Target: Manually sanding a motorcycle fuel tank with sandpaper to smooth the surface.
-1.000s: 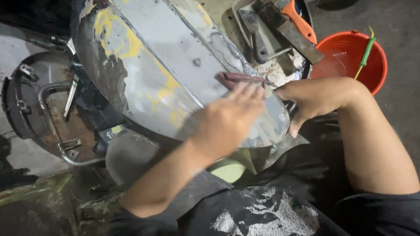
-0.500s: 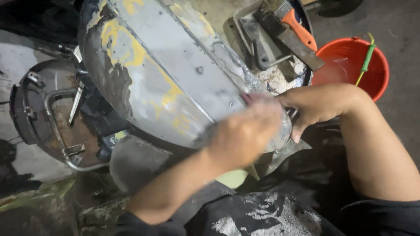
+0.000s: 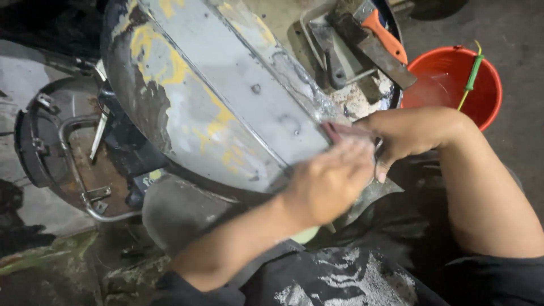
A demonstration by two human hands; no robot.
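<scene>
We press our left hand (image 3: pixel 331 184) flat on a reddish sanding sheet (image 3: pixel 345 131) against the lower end of the grey, yellow-patched metal panel (image 3: pixel 226 107); how its grip closes we cannot tell. Just right of it, our right hand (image 3: pixel 411 133) clenches the panel's edge, with the orange bucket (image 3: pixel 453 85) beyond.

harsh overhead light glares off the centre, edges fall dark, nearer hands motion-blurred.

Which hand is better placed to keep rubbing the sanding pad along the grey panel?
Probably the left hand: it lies flat over the reddish sanding pad on the grey panel. The right hand grips the panel's edge, steadying it.
</scene>
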